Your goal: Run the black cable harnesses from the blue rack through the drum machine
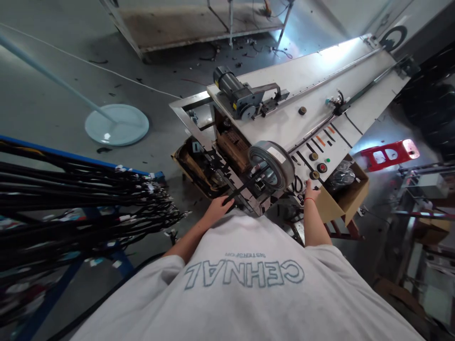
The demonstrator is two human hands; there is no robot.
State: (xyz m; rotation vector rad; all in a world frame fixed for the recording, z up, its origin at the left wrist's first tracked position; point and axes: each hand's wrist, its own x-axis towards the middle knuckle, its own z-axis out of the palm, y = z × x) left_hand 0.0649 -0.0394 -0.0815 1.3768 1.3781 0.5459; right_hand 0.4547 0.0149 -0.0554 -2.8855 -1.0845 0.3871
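Observation:
My left hand (pixel 217 209) is closed around the end of a long black wire bundle (pixel 242 188) near my waist. From there the bundle runs up and right into a thick grey ring-shaped wheel (pixel 287 163) at the near end of a white machine table (pixel 277 125). My right hand (pixel 312 192) rests at the table's near edge, just below a tape roll (pixel 314 175) and a red button (pixel 322 167). A finger points up onto the tabletop; the other fingers are too small and hidden to read.
A motor (pixel 231 87) sits on the table's left edge. Below the right side stands an open cardboard box (pixel 355 194) with plastic inside. Black harnesses hang on a blue rack (pixel 78 158) at left. A round white stand base (pixel 117 124) is on the floor.

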